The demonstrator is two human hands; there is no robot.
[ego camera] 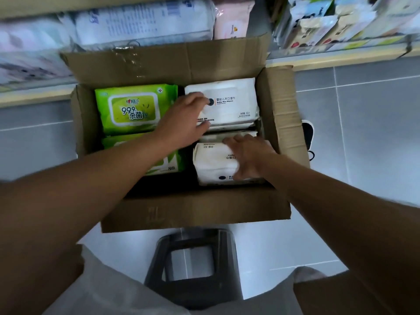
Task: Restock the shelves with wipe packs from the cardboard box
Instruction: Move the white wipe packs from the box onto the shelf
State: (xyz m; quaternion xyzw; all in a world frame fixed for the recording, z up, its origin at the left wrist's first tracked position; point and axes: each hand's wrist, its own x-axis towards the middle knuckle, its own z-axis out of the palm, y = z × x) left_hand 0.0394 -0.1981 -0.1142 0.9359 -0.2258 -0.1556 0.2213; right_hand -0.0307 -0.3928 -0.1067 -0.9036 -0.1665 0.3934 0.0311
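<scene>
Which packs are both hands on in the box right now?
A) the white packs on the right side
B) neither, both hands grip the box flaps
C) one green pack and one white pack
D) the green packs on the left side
A: the left hand grips the far white pack and the right hand grips the near white pack; the green packs lie untouched in the cardboard box.

The scene is evenly and brightly lit, with only soft shadows cast inside the cardboard box. The shelves along the top edge are smeared by blur, and wide-angle bending is seen at the borders.
</scene>
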